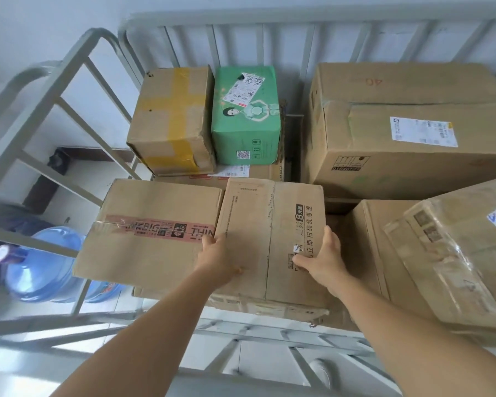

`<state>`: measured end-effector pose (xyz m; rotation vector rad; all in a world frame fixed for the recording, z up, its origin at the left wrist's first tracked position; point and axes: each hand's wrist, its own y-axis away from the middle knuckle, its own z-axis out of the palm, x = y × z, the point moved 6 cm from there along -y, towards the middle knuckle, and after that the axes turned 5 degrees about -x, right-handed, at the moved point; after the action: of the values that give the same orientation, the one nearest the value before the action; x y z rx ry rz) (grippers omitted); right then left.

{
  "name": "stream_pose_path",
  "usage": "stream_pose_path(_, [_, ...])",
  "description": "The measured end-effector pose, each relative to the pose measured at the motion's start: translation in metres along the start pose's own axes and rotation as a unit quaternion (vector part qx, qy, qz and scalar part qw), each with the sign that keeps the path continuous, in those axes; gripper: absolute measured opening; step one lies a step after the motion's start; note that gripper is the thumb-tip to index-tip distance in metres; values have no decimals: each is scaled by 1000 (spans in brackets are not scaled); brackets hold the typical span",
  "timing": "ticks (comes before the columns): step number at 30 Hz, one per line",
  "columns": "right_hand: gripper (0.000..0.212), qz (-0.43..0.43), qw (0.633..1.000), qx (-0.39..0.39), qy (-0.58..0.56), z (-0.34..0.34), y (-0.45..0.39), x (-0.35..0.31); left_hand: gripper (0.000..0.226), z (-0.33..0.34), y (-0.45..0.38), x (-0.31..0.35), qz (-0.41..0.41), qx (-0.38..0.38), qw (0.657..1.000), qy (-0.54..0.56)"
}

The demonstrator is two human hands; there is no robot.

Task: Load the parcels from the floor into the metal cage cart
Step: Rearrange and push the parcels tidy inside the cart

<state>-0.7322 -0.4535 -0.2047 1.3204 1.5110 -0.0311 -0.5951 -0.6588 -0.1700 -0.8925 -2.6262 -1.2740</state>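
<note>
I look down into the grey metal cage cart [69,67], which holds several cardboard parcels. A brown box with black Chinese print [267,224] lies in the front middle, on top of other boxes. My left hand [218,256] grips its near left edge and my right hand [324,259] grips its near right corner. Touching its left side is a box with pink printed tape [149,230].
Behind stand a box with yellow tape [169,118] and a green box [246,116]. A large carton [407,127] fills the back right, with a plastic-wrapped parcel [455,262] in front of it. Blue water jugs [43,265] stand outside the cart's left rail.
</note>
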Motion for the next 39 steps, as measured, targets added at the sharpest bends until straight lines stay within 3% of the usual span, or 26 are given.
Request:
stream_pose_path(6, [120, 12, 999, -26, 41, 25, -13, 9, 85, 13, -20, 18, 69, -24, 994, -83])
stream_pose_path(9, [119, 4, 990, -75, 117, 43, -18, 3, 92, 23, -24, 30, 108, -26, 969, -220])
stream_pose_path(12, [119, -3, 981, -81, 178, 53, -21, -4, 107, 23, -28, 21, 93, 0, 941, -325])
stream_pose_path(16, [115, 38, 982, -77, 166, 58, -22, -1, 118, 2, -31, -14, -6, 47, 953, -299])
stream_pose_path(19, [111, 110, 991, -57, 52, 60, -24, 8, 110, -17, -30, -40, -37, 44, 961, -270])
stream_pose_path(23, [76, 172, 982, -73, -9, 61, -25, 16, 106, -17, -30, -41, 22, 5, 948, -317])
stream_pose_path(26, [89, 201, 972, -112, -34, 55, -21, 19, 106, 3, -29, -22, 106, -59, 931, -345])
stream_pose_path(30, [99, 215, 965, -136, -59, 51, -22, 22, 110, 19, -31, -7, 150, -103, 926, -332])
stream_pose_path(36, [69, 190, 977, -94, -33, 76, -38, 31, 114, 36, -35, 0, 159, -150, 923, -317])
stream_pose_path(39, [70, 169, 981, -86, 40, 74, -43, 37, 114, 42, -44, -7, 158, -153, 919, -326])
